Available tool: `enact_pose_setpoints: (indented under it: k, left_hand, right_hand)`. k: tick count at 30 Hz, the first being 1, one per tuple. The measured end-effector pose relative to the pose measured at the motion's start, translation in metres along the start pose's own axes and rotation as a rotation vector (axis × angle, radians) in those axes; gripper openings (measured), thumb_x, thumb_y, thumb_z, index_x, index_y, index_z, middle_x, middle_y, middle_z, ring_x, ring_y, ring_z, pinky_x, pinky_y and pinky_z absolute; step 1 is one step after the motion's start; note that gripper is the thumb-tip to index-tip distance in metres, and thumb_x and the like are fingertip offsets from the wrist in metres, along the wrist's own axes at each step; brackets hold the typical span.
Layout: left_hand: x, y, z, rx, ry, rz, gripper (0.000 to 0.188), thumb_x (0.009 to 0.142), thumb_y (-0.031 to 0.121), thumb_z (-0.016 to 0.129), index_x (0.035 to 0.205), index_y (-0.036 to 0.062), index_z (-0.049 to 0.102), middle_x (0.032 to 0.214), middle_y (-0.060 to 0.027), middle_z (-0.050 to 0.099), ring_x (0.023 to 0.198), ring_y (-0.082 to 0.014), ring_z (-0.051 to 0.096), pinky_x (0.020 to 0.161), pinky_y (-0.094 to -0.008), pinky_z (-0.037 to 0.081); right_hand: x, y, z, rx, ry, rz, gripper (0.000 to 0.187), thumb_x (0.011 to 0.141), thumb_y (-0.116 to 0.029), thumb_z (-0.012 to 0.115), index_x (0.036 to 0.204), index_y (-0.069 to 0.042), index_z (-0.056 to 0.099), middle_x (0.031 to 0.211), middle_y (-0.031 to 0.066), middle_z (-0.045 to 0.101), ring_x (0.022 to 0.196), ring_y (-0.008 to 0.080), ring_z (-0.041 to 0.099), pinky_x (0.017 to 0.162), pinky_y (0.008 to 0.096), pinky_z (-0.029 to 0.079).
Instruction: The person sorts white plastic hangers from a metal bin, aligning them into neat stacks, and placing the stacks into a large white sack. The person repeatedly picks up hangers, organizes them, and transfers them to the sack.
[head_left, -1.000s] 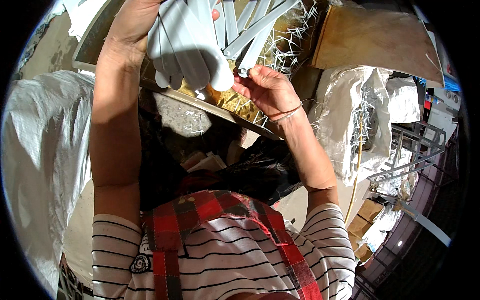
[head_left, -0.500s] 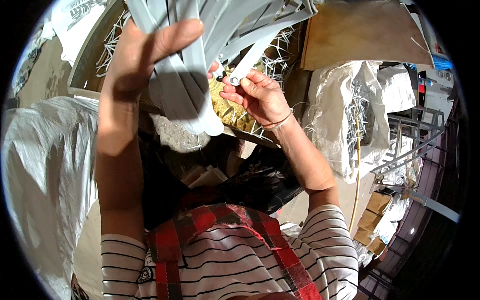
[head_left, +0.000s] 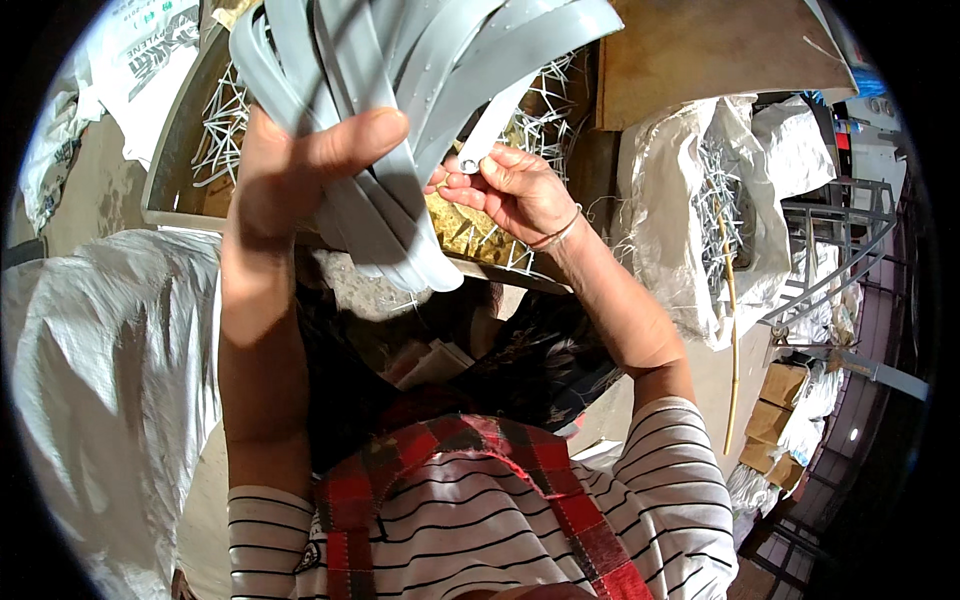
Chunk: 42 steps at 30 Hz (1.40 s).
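My left hand (head_left: 295, 170) is wrapped round a thick bundle of flat grey plastic strips (head_left: 395, 215), its thumb lying across the front. The strips fan out upward past the top edge of the picture, and their rounded lower ends hang below the hand. Just right of the bundle, my right hand (head_left: 528, 198) pinches the end of a single paler strip (head_left: 490, 132) between thumb and forefinger. A small round hole or stud shows at that strip's tip. The remaining right fingers curl partly behind the bundle.
Behind the hands stands a wide tray (head_left: 160, 200) with thin white plastic offcuts and something yellow in it. A brown board (head_left: 700, 60) is at far right. An open white sack (head_left: 650, 210) of offcuts, with a bamboo stick (head_left: 731, 370), stands right; another white sack (head_left: 110, 350) fills the left.
The view has shifted slightly. The bundle's lower ends have swung a little down and right, closer to my right hand. Both hands keep their hold.
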<state>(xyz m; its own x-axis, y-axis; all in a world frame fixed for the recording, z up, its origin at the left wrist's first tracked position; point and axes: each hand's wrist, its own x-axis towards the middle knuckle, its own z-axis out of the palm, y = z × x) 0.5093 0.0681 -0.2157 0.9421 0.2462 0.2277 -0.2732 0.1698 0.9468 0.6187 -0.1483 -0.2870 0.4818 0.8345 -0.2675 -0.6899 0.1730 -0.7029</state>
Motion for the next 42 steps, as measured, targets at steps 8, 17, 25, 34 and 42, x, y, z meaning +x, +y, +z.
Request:
enact_pose_setpoints:
  k: [8, 17, 25, 34, 42]
  left_hand:
    - [0.000, -0.010, -0.004, 0.134, -0.048, 0.120, 0.049, 0.084, 0.026, 0.053, 0.111, -0.0137, 0.043, 0.082, -0.0212, 0.061, 0.067, -0.0323, 0.064, 0.059, -0.0414, 0.057]
    - [0.000, 0.005, 0.011, -0.087, 0.104, -0.126, 0.047, 0.084, 0.026, 0.054, 0.109, -0.0129, 0.046, 0.083, -0.0214, 0.061, 0.069, -0.0302, 0.065, 0.060, -0.0392, 0.057]
    - [0.000, 0.007, 0.014, -0.267, 0.123, -0.152, 0.044, 0.085, 0.025, 0.052, 0.110, -0.0109, 0.047, 0.086, -0.0231, 0.061, 0.067, -0.0278, 0.065, 0.057, -0.0370, 0.057]
    - [0.004, -0.002, 0.007, -0.501, 0.072, -0.137, 0.036, 0.083, 0.019, 0.056, 0.101, -0.0121, 0.052, 0.081, -0.0220, 0.062, 0.064, -0.0283, 0.065, 0.057, -0.0368, 0.057]
    - [0.003, -0.007, 0.006, -0.365, 0.004, -0.066, 0.043, 0.088, 0.027, 0.049, 0.104, -0.0127, 0.049, 0.087, -0.0236, 0.060, 0.070, -0.0296, 0.064, 0.058, -0.0380, 0.056]
  right_hand:
    - [-0.003, -0.005, 0.005, -0.002, -0.024, 0.042, 0.032, 0.090, -0.012, 0.047, 0.114, 0.009, 0.047, 0.110, 0.0210, 0.055, 0.101, 0.0300, 0.057, 0.092, 0.0433, 0.046]
    - [-0.013, -0.009, 0.013, 0.004, -0.007, 0.040, 0.029, 0.090, -0.010, 0.046, 0.112, 0.010, 0.048, 0.107, 0.0225, 0.057, 0.095, 0.0308, 0.060, 0.087, 0.0431, 0.049]
    - [-0.022, -0.014, 0.022, 0.004, 0.008, 0.025, 0.027, 0.090, -0.010, 0.047, 0.108, 0.010, 0.050, 0.105, 0.0259, 0.057, 0.088, 0.0328, 0.062, 0.083, 0.0422, 0.051]
    - [-0.028, -0.020, 0.027, -0.001, 0.028, 0.015, 0.028, 0.089, -0.009, 0.051, 0.108, 0.011, 0.050, 0.103, 0.0254, 0.058, 0.086, 0.0312, 0.063, 0.081, 0.0408, 0.053]
    - [-0.028, -0.019, 0.023, -0.044, 0.041, -0.052, 0.029, 0.089, -0.009, 0.051, 0.109, 0.011, 0.050, 0.103, 0.0240, 0.058, 0.091, 0.0290, 0.062, 0.084, 0.0400, 0.051]
